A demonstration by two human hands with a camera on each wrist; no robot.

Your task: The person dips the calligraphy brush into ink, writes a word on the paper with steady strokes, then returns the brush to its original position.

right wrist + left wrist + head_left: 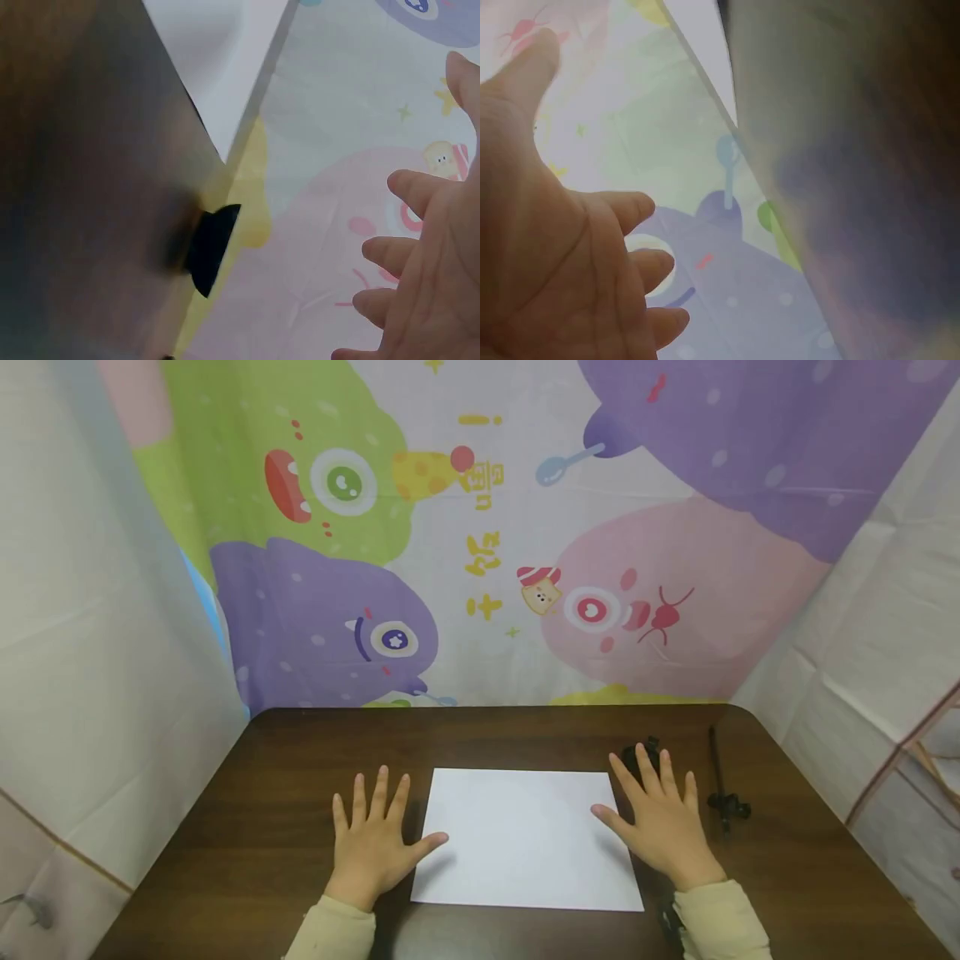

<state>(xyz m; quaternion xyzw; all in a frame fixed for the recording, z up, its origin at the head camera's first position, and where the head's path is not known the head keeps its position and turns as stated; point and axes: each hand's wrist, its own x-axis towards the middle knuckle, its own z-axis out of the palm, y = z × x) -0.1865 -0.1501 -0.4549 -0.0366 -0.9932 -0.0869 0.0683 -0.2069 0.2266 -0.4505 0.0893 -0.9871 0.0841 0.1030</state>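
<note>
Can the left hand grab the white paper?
Probably yes: the left hand hovers by the near-left edge of the white paper, holding nothing, and I see nothing between them.

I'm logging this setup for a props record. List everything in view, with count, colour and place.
Paper sheet: one, white, flat on the table.
Table: one, dark brown, beneath the paper.
Small object: one, black, beyond the paper's right side, partly hidden.
Rod-like object: one, black, on the table, farther right.
Dark item: one, blackish, by the paper's near right corner, unclear.
Cartoon backdrop: one, multicoloured, behind the table.
Side cloths: two, whitish, left and right.
Sleeves: two, cream, on the forearms.
Left grip: one bare hand, fingers spread, paper's left.
Right grip: one bare hand, fingers spread, paper's right.
</note>
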